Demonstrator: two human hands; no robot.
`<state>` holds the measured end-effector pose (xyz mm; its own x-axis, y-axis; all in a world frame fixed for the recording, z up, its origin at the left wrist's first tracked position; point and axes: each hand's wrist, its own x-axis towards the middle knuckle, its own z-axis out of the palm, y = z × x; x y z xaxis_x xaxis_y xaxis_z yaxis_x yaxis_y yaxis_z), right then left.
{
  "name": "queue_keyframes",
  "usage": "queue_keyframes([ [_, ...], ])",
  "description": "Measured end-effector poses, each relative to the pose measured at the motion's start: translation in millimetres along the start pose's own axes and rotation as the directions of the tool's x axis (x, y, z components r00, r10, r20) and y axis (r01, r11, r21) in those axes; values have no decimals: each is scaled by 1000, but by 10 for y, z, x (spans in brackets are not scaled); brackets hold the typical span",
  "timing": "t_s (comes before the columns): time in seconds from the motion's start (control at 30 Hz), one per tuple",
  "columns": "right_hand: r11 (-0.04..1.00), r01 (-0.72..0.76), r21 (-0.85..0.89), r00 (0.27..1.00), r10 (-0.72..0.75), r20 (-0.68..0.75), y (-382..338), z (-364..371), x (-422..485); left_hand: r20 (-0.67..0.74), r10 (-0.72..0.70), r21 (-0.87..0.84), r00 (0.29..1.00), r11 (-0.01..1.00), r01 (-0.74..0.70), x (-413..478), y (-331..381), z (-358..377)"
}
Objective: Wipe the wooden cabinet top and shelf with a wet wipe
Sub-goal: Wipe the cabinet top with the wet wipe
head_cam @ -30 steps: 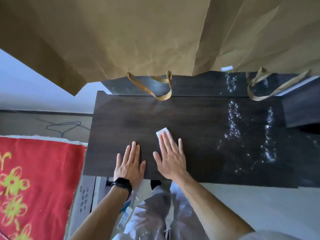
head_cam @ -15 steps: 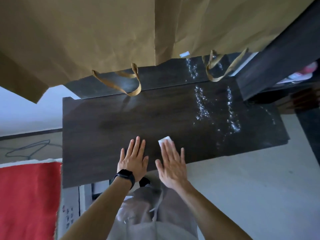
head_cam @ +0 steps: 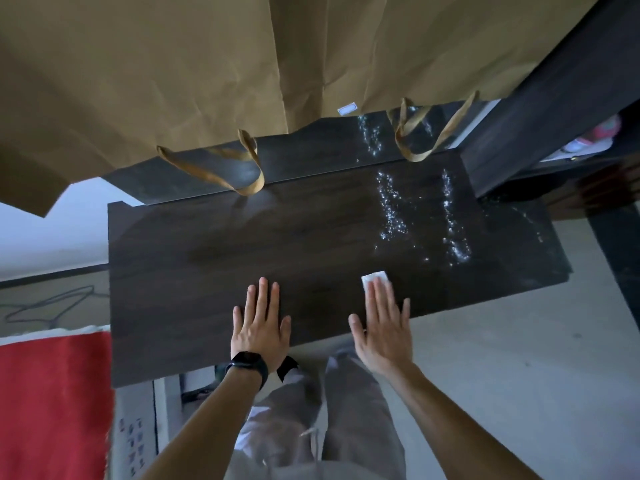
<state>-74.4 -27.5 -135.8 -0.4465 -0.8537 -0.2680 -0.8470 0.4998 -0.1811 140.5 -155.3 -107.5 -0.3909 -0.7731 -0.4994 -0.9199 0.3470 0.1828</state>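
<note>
Paper bags (head_cam: 207,81) first: steer clear of them and of the flat handle loops (head_cam: 239,174) drooping over the back edge. Brown kraft, creased, matte, and likely to soften if wetted.

Next, the cabinet top (head_cam: 214,258): work in long overlapping passes along the grain, from near edge to back and out to the right corner. Dark wood-look board, rectangular, smooth, faintly grained, notched at the far left corner.

Red cloth (head_cam: 52,393) off to the left, lower down, soft and napped; nothing to do there.

Left hand (head_cam: 259,327) flat on the near edge, fingers straight and close together, holding nothing. Use as a brace only, and lift ahead of any pass that way.

Right hand (head_cam: 384,327) flat too, fingers straight, pressing the wet wipe (head_cam: 374,277) onto the top, heel past the near edge. Press evenly through the fingertips.

Wipe small, white, folded to a rectangle, only its far end showing beyond the fingertips, right of centre near the front edge. Refold to a clean face once soiled.

Lastly, beaded droplet streaks (head_cam: 391,209) just beyond the wipe: sweep through to avoid dried spotting.
</note>
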Motion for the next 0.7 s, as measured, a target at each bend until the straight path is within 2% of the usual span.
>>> queue_keyframes([
  [0.03,993,112,-37,994,-112,20,23,-8,-41,5,-11,-2,1000,1000,11,8,16,-1],
  [0.07,987,155,-48,987,-153,41,170,-72,8,10,-22,-5,1000,1000,22,19,34,-6],
  [0.1,992,109,-64,993,-106,44,377,-136,86,12,-31,-4,999,1000,31,28,50,-16],
  [0.2,976,-215,-36,977,215,-3,885,-324,266,14,-75,-7,997,997,75,27,123,-54],
  [0.23,972,-232,-28,973,232,-9,885,-347,285,13,-88,-11,996,996,88,32,155,-72],
  [0.27,982,-189,-20,982,189,-5,783,-363,278,19,-103,-16,994,994,104,32,193,-87],
  [0.33,1000,24,0,999,-24,28,414,-286,237,29,-142,-22,989,989,143,28,279,-97],
  [0.43,942,332,49,942,-334,32,-118,-139,429,41,-210,-29,977,977,212,61,383,-99],
  [0.5,906,423,17,905,-424,35,-143,-205,730,34,-246,-13,969,969,246,93,434,-95],
  [0.57,942,335,0,942,-335,15,180,-340,1058,33,-273,-15,961,962,274,124,495,-115],
  [0.63,989,148,-15,989,-148,5,667,-495,1276,19,-281,-22,959,959,282,148,592,-145],
  [0.7,1000,8,-20,1000,-8,9,1066,-621,1393,1,-276,-41,961,960,276,200,716,-165],
])
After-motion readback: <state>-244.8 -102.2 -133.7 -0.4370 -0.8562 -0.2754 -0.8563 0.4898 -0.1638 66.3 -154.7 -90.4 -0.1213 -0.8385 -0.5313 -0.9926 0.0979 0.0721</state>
